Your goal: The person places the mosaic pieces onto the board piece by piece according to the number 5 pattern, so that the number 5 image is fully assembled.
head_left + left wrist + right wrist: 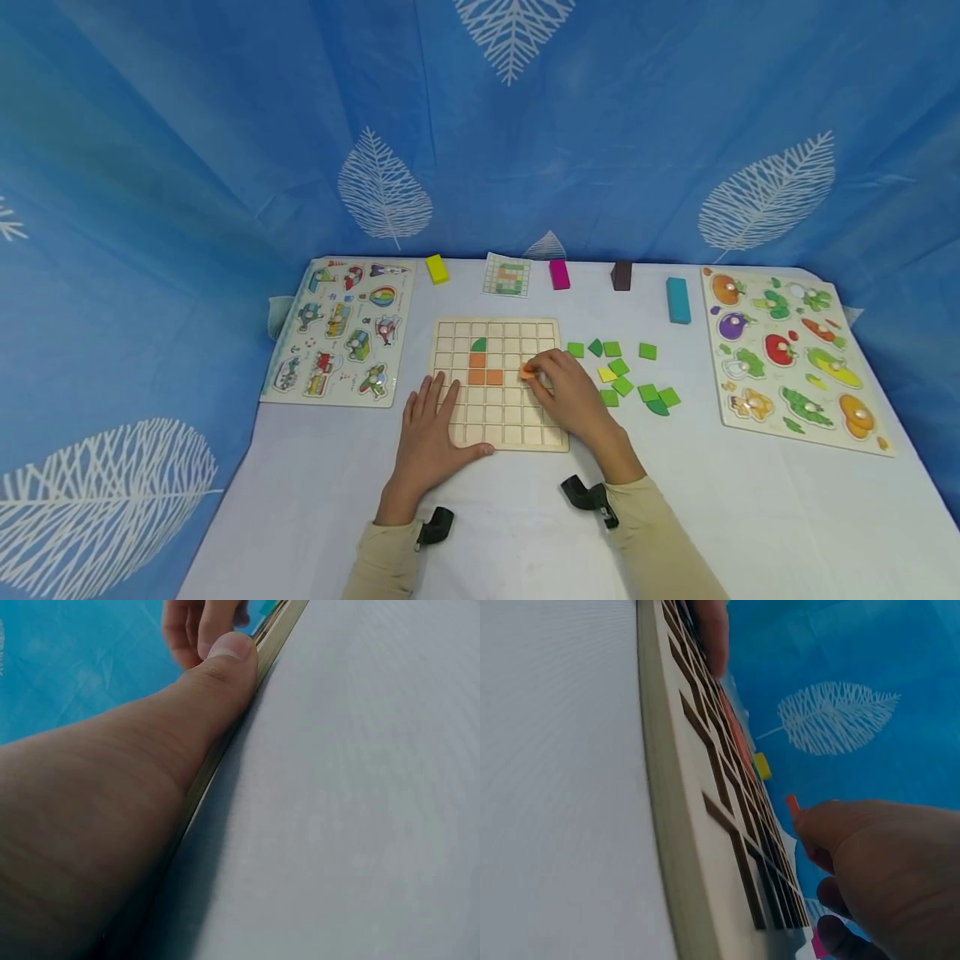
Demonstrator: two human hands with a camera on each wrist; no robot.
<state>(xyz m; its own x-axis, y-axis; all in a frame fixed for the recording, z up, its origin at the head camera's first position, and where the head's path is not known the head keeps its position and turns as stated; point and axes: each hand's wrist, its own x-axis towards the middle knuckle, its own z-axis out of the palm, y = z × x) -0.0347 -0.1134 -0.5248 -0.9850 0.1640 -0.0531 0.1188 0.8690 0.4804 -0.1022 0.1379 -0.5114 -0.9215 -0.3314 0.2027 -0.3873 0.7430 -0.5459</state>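
A wooden grid board (512, 436) lies on the white table in front of me. My left hand (431, 437) rests over its lower left corner, fingers spread and straight, the thumb along the near edge. Between thumb and fingertips my right hand (570, 396) pinches an orange tile (527, 373) above the right part of the board. In the right wrist view that orange tile (793, 802) sticks out past the fingertips. Set in the grid are several orange squares (477, 377) and one green quarter-round piece (479, 344) above them.
Loose green tiles (648, 392) and a yellow tile (606, 375) lie right of the board. A pattern card (506, 275) and coloured blocks, one teal (678, 301), stand along the back. A vehicle puzzle (337, 333) is at left, a vegetable puzzle (795, 358) at right.
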